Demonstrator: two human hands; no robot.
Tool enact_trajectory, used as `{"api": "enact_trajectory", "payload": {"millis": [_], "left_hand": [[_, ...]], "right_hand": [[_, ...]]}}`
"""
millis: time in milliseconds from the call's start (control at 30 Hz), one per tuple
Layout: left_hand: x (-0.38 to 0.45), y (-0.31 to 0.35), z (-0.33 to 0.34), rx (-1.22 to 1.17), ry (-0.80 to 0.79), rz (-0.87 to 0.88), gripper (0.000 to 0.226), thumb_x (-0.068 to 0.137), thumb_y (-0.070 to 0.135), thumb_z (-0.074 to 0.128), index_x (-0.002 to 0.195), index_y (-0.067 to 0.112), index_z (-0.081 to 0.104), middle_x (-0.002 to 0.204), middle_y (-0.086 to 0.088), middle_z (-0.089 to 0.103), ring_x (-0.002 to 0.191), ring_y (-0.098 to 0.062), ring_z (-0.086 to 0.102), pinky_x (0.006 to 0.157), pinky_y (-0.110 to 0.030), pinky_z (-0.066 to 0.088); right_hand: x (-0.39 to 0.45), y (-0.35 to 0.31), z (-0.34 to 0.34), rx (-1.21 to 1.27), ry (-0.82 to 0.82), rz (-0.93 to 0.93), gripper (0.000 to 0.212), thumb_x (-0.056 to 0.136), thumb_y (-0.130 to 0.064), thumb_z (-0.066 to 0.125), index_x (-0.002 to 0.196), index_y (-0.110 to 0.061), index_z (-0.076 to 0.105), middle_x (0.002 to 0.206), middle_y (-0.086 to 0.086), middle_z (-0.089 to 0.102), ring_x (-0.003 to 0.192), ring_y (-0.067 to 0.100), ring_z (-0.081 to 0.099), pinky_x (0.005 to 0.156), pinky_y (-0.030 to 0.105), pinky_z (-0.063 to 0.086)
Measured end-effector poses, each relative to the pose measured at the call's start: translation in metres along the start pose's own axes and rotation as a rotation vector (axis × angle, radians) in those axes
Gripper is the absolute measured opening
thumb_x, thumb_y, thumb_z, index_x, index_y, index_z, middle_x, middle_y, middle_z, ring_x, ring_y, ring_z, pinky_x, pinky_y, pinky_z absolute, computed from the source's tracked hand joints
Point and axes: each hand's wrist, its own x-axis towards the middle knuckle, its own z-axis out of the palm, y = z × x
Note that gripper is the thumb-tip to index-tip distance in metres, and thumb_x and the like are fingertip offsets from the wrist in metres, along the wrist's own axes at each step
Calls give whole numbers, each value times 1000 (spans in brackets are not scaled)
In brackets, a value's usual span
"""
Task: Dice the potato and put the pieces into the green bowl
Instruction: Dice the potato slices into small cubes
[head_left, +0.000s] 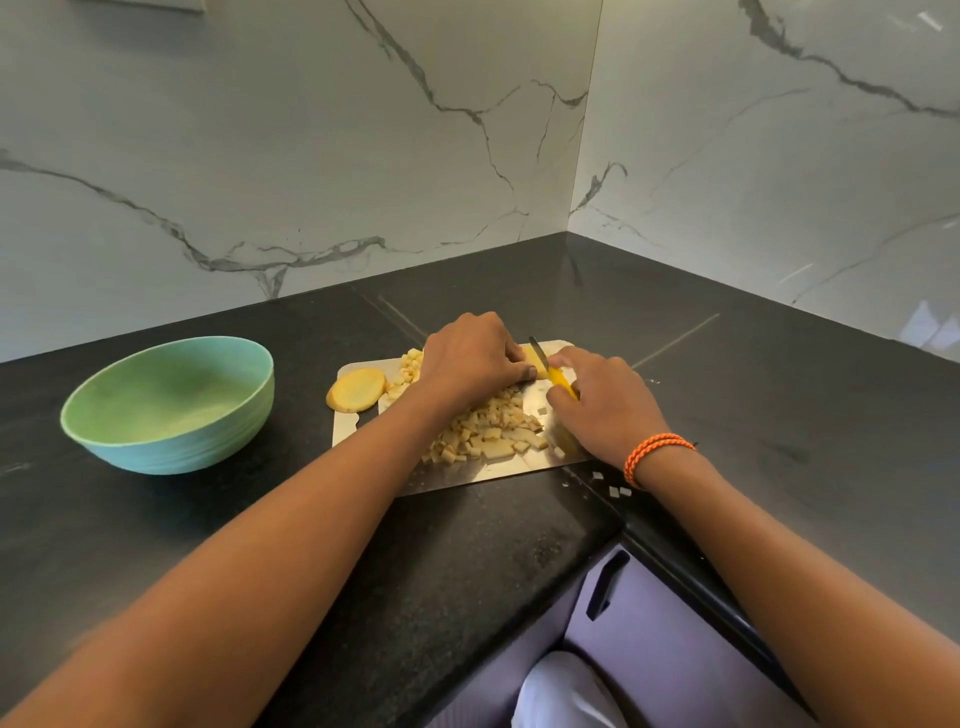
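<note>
The potato piece (532, 358) lay at the far end of the board (467, 475), where the left hand (470, 353) curled its fingers on it to steady it. The right hand (602, 402) gripped the knife (550, 366), blade on the piece. Dice (488, 431) lay between the hands; the bowl (169, 405) waited left on the bench (311, 545), holding no pieces.

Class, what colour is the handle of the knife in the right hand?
Yellow: the knife handle shows in the right hand, best in the head view.
</note>
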Motion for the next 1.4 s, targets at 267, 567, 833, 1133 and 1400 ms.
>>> {"api": "enact_trajectory", "payload": {"millis": [267,567,833,1133,1400], "left_hand": [[-1,1,0,2,-1,4,36,88,58,78,106,28,84,93,15,79,71,-8,62,57,-22,45],[-2,2,0,33,-2,-8,34,86,60,78,98,29,85,94,16,79,71,-6,64,62,-27,54],[-3,3,-1,24,-13,-11,34,88,56,78,105,28,84,100,17,79,72,-8,63,58,-24,47],[-6,4,-3,7,20,-5,38,87,59,79,109,28,84,100,12,79,73,-10,62,56,-21,41],[-4,-3,-6,11,34,-17,33,81,62,82,102,36,84,91,16,78,73,-7,62,57,-24,45]], "right_hand": [[-3,0,2,-39,67,-43,42,97,-33,50,139,-31,54,91,7,65,89,27,58,68,36,41],[-5,-10,-6,-107,-23,-29,37,98,-31,54,134,-26,56,108,6,63,90,24,52,73,36,40],[-40,-1,-22,-97,-62,-21,38,97,-37,55,135,-32,55,80,-1,60,73,20,60,74,41,56],[-48,7,-31,-47,-8,-15,36,97,-37,55,133,-34,55,79,0,57,70,19,55,69,36,51],[-12,-10,-10,-18,-3,-29,39,93,-34,55,132,-32,56,78,1,58,70,23,55,66,36,50]]}}
